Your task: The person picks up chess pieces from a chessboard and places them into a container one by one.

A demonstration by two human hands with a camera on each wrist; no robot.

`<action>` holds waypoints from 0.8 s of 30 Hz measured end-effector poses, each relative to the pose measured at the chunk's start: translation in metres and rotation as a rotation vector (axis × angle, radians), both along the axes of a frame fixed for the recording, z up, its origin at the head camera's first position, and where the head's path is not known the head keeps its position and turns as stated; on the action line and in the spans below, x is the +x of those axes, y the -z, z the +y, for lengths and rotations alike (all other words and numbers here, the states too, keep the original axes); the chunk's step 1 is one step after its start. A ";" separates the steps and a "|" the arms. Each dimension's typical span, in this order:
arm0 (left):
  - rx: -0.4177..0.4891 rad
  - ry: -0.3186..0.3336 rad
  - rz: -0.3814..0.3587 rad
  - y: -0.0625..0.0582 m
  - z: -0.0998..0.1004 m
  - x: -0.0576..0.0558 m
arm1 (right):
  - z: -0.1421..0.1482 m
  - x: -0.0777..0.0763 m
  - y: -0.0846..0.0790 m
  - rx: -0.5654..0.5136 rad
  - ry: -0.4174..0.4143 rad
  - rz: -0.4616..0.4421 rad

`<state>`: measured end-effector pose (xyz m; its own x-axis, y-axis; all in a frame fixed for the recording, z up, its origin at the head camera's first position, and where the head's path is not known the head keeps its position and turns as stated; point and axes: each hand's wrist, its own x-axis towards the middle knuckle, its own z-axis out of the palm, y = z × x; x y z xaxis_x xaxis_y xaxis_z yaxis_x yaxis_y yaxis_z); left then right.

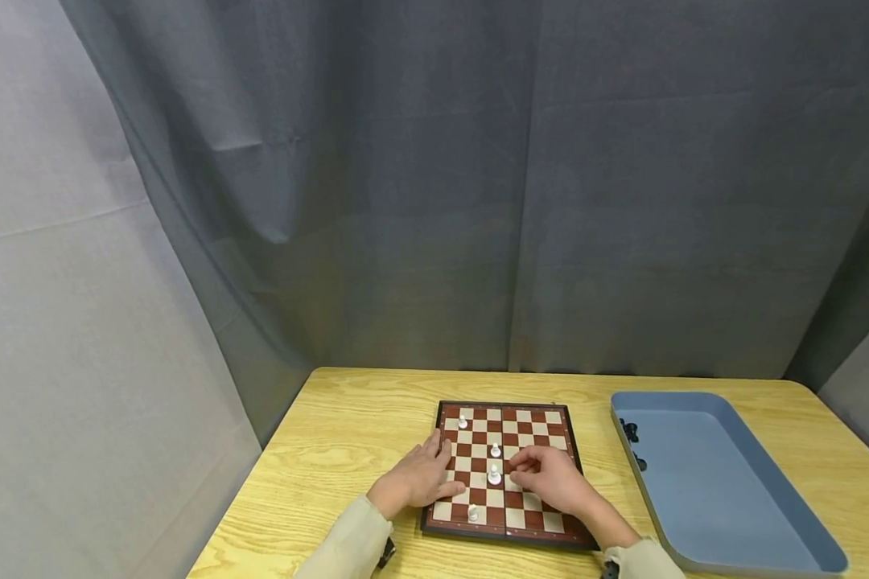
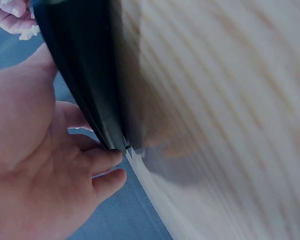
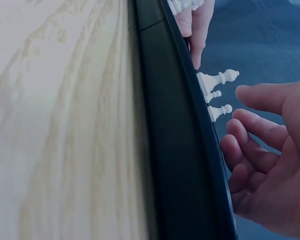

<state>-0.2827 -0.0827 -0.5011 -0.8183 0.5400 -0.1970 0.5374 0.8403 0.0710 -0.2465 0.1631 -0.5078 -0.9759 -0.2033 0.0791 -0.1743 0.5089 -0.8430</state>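
A brown-and-cream chessboard [image 1: 536, 499] with a dark rim lies unfolded on the table. Near its fold stand a larger white chess piece with a rounded top [image 1: 494, 475] and a white pawn [image 1: 496, 450]. Another white pawn [image 1: 463, 421] is at the far left, and a further white piece [image 1: 473, 512] at the near left. Across the board's left edge rests my left hand [image 1: 422, 474], fingers extended. My right hand [image 1: 553, 480] hovers just right of the larger piece; in the right wrist view its thumb [image 3: 262, 97] and loosely bent fingers are apart, with nothing between them.
To the right of the board stands a blue-grey tray [image 1: 739, 482], its raised walls close to my right forearm. Several black pieces [image 1: 630, 431] lie along its left wall. Grey curtains [image 1: 434, 201] hang behind and beside the wooden table [image 1: 297, 474].
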 end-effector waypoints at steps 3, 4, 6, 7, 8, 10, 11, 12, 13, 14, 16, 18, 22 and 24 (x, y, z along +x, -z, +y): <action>-0.001 -0.002 0.000 0.000 0.000 0.000 | -0.003 0.000 0.001 0.017 -0.002 0.035; -0.001 -0.003 0.000 0.000 0.000 0.000 | -0.004 0.000 0.001 0.028 -0.010 0.056; 0.001 -0.008 -0.001 0.000 -0.001 0.000 | -0.007 -0.001 0.002 0.041 -0.006 0.072; 0.003 -0.009 -0.003 0.000 -0.001 -0.001 | -0.008 -0.001 0.002 0.050 -0.002 0.076; 0.004 -0.011 -0.004 -0.001 -0.001 -0.001 | -0.010 -0.002 0.003 0.067 -0.001 0.080; 0.008 -0.014 -0.007 -0.001 -0.001 -0.001 | -0.013 -0.003 0.005 0.093 0.006 0.086; 0.010 -0.017 -0.010 -0.001 -0.001 -0.001 | -0.014 -0.003 0.005 0.099 0.018 0.079; 0.012 -0.018 -0.014 -0.001 0.000 -0.001 | -0.015 -0.003 0.006 0.107 0.022 0.077; 0.014 -0.019 -0.017 -0.001 0.000 -0.001 | -0.017 -0.004 0.007 0.116 0.027 0.076; 0.013 -0.021 -0.018 -0.002 0.000 0.000 | -0.018 -0.004 0.007 0.120 0.030 0.071; 0.011 -0.023 -0.020 -0.002 0.000 0.000 | -0.020 -0.004 0.007 0.117 0.043 0.062; 0.009 -0.024 -0.019 -0.002 0.000 0.001 | -0.022 -0.003 0.007 0.119 0.048 0.054; 0.006 -0.022 -0.017 -0.003 0.000 0.002 | -0.025 -0.002 0.006 0.118 0.049 0.044; 0.006 -0.020 -0.015 -0.002 0.000 0.002 | -0.026 -0.002 0.007 0.127 0.051 0.044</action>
